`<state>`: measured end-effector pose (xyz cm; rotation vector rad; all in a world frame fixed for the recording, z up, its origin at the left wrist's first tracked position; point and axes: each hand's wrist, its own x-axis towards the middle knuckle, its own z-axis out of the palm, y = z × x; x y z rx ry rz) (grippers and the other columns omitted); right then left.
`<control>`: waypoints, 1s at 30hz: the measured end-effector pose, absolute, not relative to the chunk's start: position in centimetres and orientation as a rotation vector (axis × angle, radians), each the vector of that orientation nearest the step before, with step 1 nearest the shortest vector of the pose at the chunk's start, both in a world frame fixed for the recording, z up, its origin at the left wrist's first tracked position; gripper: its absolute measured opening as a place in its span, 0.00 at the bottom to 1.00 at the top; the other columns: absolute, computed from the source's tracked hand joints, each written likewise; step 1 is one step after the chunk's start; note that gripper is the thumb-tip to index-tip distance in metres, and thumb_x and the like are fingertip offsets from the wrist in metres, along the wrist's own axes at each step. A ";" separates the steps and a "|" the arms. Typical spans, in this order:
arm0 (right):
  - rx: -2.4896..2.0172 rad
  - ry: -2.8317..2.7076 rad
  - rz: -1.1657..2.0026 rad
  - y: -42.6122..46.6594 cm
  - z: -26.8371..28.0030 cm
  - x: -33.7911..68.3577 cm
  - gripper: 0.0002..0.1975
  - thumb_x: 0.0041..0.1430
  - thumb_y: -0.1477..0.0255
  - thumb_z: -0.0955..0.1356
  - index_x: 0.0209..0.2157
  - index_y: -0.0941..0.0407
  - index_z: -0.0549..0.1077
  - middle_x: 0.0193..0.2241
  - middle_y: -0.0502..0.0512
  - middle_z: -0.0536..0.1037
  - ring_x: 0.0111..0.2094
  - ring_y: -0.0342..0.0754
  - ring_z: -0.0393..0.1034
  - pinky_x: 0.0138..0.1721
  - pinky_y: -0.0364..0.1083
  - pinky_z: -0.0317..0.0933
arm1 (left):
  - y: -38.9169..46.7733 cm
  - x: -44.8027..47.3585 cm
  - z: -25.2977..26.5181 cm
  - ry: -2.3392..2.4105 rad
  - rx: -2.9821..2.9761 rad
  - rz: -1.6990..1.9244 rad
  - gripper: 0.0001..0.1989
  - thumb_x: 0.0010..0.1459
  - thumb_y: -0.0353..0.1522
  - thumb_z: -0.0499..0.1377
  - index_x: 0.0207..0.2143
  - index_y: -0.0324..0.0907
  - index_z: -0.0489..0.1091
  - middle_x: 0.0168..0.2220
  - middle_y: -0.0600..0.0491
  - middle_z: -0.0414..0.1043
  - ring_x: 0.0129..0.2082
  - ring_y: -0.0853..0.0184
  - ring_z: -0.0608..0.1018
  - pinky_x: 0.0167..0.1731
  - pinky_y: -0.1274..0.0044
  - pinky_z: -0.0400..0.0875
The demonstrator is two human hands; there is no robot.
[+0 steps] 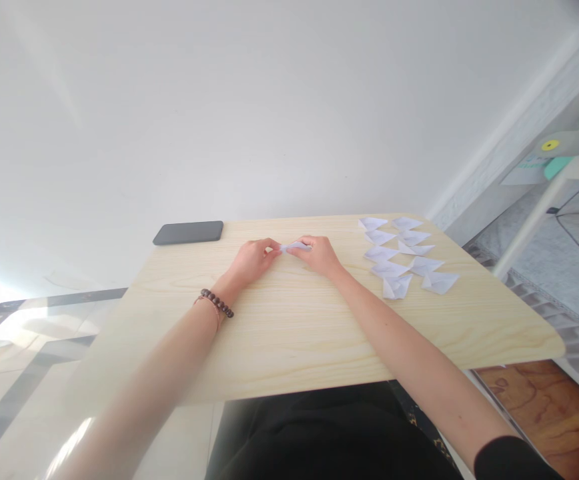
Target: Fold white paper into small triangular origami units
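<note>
A small folded piece of white paper (299, 246) is pinched between both hands over the middle of the table. My left hand (255, 259) closes thumb and fingertips on its left end. On the other end, my right hand (320, 255) grips it with thumb and forefinger. The fingers cover part of the paper, so its full shape cannot be seen. To the right of my right hand, several folded white paper pieces (388, 269) lie in two rough columns.
A black phone (189, 233) lies at the table's back left. The light wooden table (289, 347) stands against a white wall (289, 107). On the right, beyond the table, is a pale metal frame (534, 217) with a yellow-marked grey part.
</note>
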<state>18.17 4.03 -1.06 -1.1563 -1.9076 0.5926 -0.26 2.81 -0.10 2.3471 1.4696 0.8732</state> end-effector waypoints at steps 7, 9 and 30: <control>-1.161 -1.913 0.582 4.1 -1.1 18.2 0.12 0.48 0.62 0.66 0.27 0.57 0.74 0.21 0.47 0.70 0.24 0.40 0.60 0.26 0.39 0.50 | 2.7 -0.2 0.2 1.411 2.237 0.947 0.09 0.52 0.36 0.54 0.33 0.43 0.70 0.30 0.55 0.74 0.28 0.69 0.73 0.32 0.78 0.66; -1.159 -1.914 0.589 4.1 -1.1 18.2 0.12 0.48 0.62 0.66 0.27 0.57 0.74 0.21 0.47 0.70 0.24 0.40 0.60 0.26 0.39 0.50 | 2.7 -0.2 0.2 1.396 2.165 0.991 0.13 0.51 0.36 0.55 0.40 0.43 0.68 0.31 0.55 0.74 0.28 0.70 0.73 0.32 0.79 0.66; -1.204 -1.906 0.546 4.1 -0.8 18.2 0.13 0.47 0.62 0.65 0.21 0.59 0.68 0.17 0.45 0.62 0.21 0.38 0.53 0.23 0.39 0.46 | 2.8 -0.3 0.0 1.537 2.217 0.934 0.13 0.50 0.42 0.55 0.28 0.41 0.69 0.29 0.54 0.74 0.23 0.71 0.71 0.29 0.79 0.64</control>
